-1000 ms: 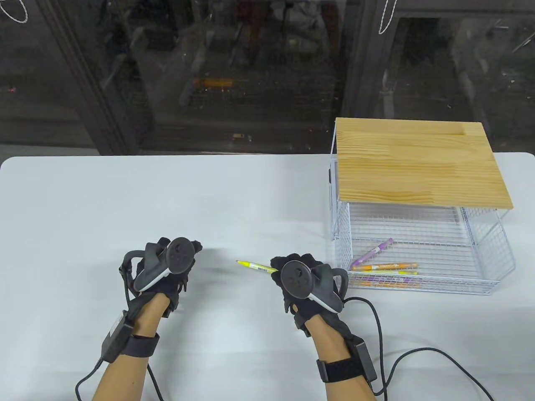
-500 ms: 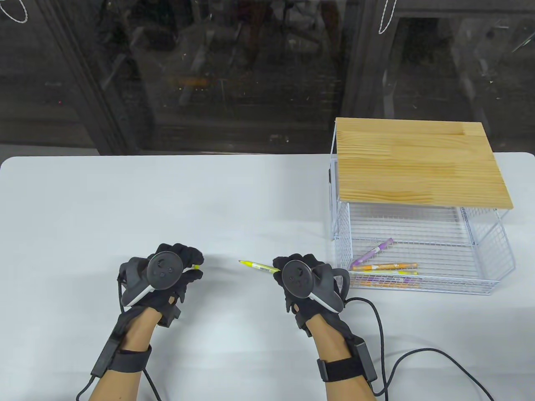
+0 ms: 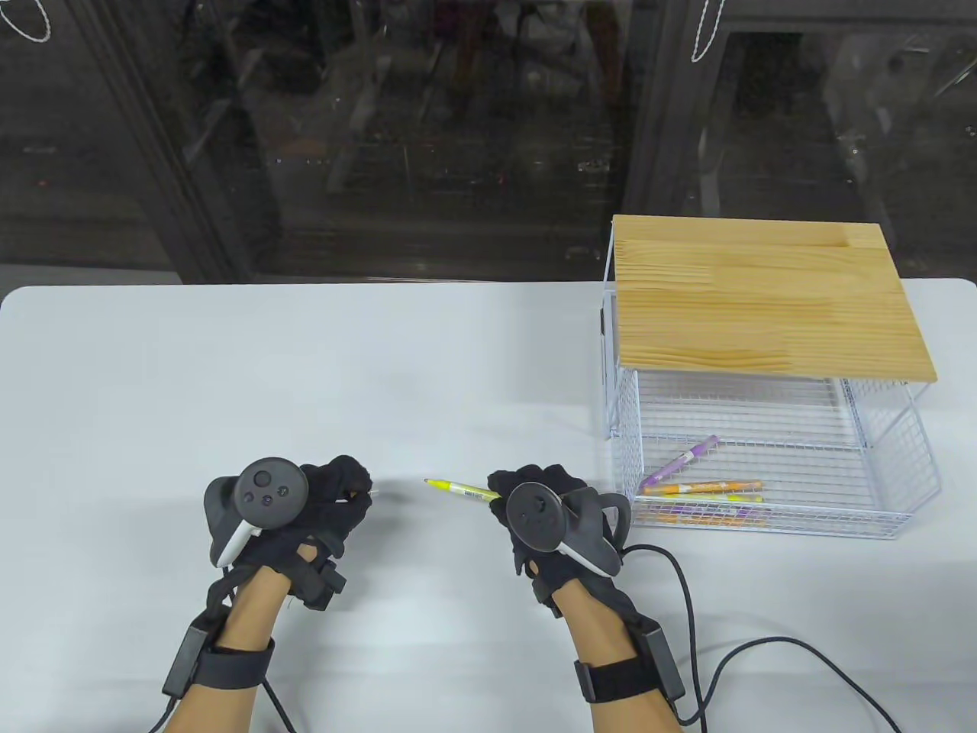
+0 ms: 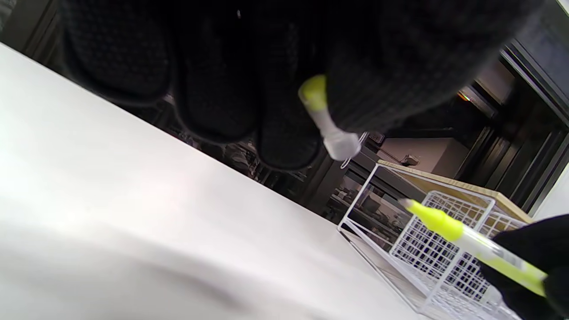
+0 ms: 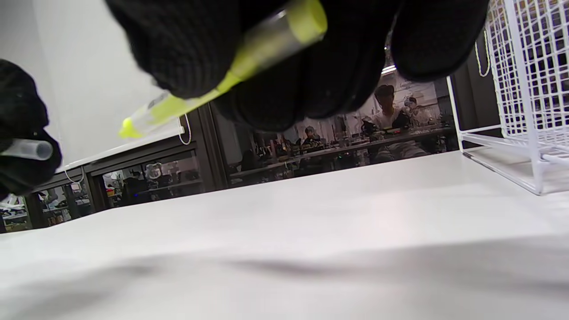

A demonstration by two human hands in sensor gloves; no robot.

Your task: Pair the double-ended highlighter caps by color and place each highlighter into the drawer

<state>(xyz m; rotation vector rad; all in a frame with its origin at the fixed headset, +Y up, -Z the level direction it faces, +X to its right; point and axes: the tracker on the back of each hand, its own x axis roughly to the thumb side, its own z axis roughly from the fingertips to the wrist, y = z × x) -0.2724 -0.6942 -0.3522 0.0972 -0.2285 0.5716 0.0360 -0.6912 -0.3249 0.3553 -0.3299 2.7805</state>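
My right hand (image 3: 527,496) grips a yellow highlighter (image 3: 462,489) just above the white table, its bare tip pointing left; the highlighter (image 5: 222,80) shows a capped yellow rear end in the right wrist view. My left hand (image 3: 340,496) pinches a clear cap with a yellow end (image 4: 326,120), its open mouth turned toward the highlighter (image 4: 471,240). A short gap separates cap and tip. At the right, the white wire drawer (image 3: 771,519) stands pulled out from under a wooden top (image 3: 763,294). In it lie a purple highlighter (image 3: 683,460), an orange one (image 3: 714,486) and a yellow one (image 3: 733,498).
A black cable (image 3: 733,649) trails from my right wrist across the table's front right. The table's far edge (image 3: 305,286) meets dark glass panels. The drawer frame (image 5: 524,89) stands close to the right of my right hand.
My left hand has rolled and shifted slightly toward me, turning the cap's mouth rightward. My right hand has moved a little left with the highlighter, so the tip is nearer the cap.
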